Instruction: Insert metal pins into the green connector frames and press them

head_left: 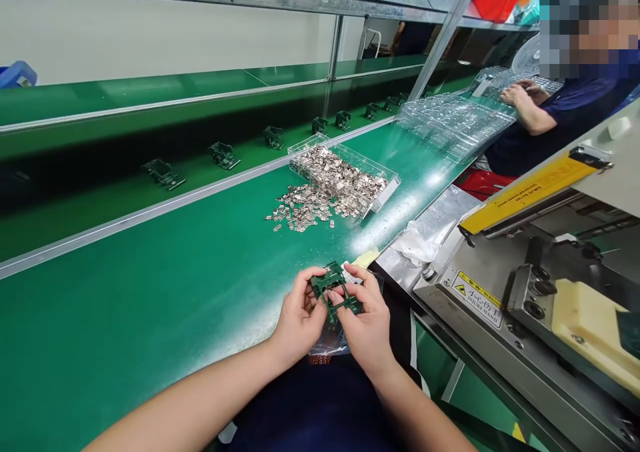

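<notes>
A dark green plastic frame (331, 280) with open slots is held between my two hands, close to the front of my body. My left hand (301, 315) grips its left side with thumb and fingers. On the other side, my right hand (369, 312) has its fingers closed on the frame, the thumb pressed near its middle. Any small piece under the fingertips is hidden. Beyond my hands lies a loose pile of small metal pieces (303, 207), spilling from a clear plastic tray (387, 191) tipped toward me.
Several similar green frames (223, 155) stand in a row on the dark green belt (90, 179) behind a metal rail. At right is a machine with a yellow bar (535, 189) and a warning label (477, 297). A co-worker's hands (523, 93) are near clear trays (450, 122).
</notes>
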Available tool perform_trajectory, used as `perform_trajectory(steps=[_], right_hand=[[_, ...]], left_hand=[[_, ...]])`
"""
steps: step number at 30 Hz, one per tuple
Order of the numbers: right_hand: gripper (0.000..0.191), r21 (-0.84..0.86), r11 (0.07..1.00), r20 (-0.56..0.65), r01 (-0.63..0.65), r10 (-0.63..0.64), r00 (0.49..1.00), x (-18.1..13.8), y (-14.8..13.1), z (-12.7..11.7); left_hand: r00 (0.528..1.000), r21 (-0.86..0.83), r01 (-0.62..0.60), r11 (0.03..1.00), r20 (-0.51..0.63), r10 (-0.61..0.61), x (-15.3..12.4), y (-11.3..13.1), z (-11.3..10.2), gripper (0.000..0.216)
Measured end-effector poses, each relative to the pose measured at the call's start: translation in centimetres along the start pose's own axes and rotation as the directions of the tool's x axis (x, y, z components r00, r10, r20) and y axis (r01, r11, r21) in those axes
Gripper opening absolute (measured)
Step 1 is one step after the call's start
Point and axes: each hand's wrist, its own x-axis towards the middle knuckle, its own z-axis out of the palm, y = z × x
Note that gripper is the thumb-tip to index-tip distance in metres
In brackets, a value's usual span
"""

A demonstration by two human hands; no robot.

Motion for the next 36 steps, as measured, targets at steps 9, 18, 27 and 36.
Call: perform_trajectory(steps=[9, 18, 27, 36], right_hand=[[0.012, 0.145, 0.983, -0.020, -0.116, 0.121, 0.993, 0.1, -0.6, 0.5], [0.022, 0.427, 0.878, 0.202, -0.217, 0.141, 0.969, 0.4, -0.2, -2.3], [0.064, 0.136, 0.978, 0.300, 0.158, -0.193, 0.934, -0.9, -2.1, -13.9], [0.056, -0.022, 0.989, -0.895, 0.147, -0.085, 0.438, -7.9, -1.8, -29.6]], left_hand=[[1.000, 0.014, -0.010, 1.000, 0.003, 0.010, -0.7, -0.4, -0.1, 0.027], [1.000, 0.044, 0.028, 0.999, 0.005, -0.029, -0.4, 0.3, 0.1, 0.028], [0.856, 0.188, -0.029, 0.982, 0.512, -0.073, 0.8, 3.8, 3.6, 0.042], [0.584, -0.036, -0.424, 0.905, 0.753, 0.303, 8.2, 8.0, 23.3, 0.053]])
